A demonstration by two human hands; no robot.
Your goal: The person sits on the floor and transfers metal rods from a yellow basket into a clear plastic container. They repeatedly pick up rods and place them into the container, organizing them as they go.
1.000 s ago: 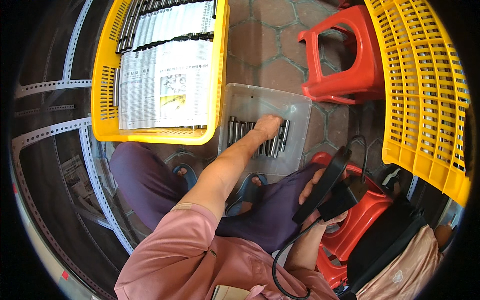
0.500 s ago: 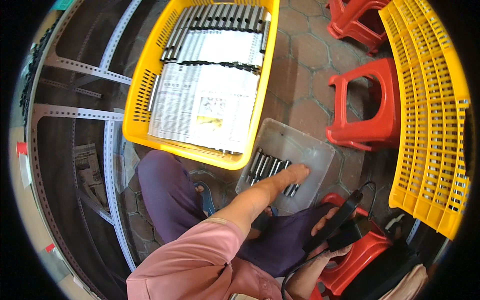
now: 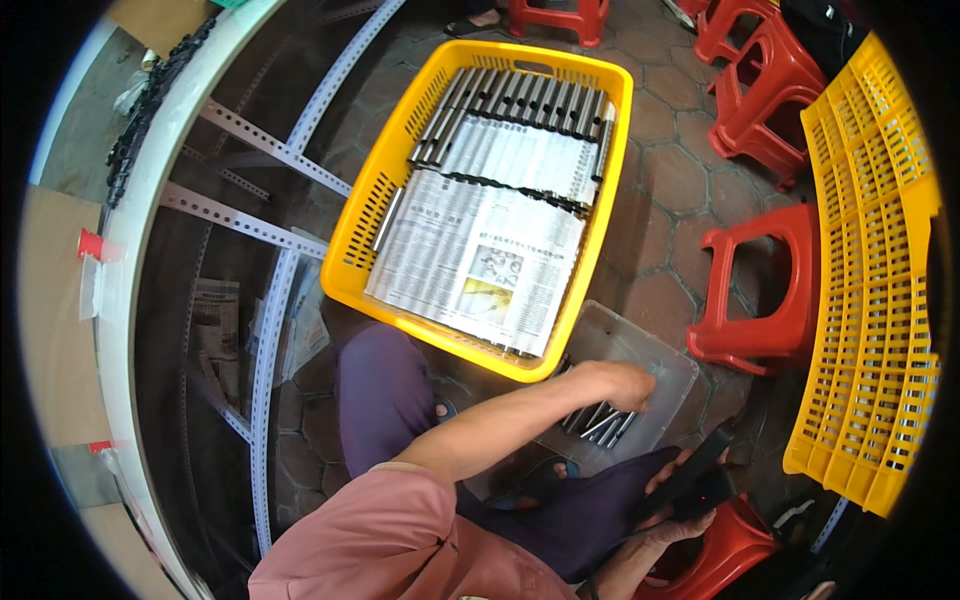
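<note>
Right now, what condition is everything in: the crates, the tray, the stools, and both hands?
Left hand: reaching into the clear tray, resting on the metal rods; grip hidden.
Right hand: closed around a black tool.
Clear tray: open, holding a few metal rods.
Yellow crate: upright, partly filled with rod rows under newspaper.
Second yellow crate: tipped on its side.
Red stool: upright, unoccupied.

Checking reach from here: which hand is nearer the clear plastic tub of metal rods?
Left. The left hand is down in the clear tub, on the rods; the right hand holds a black tool beside it.
</note>
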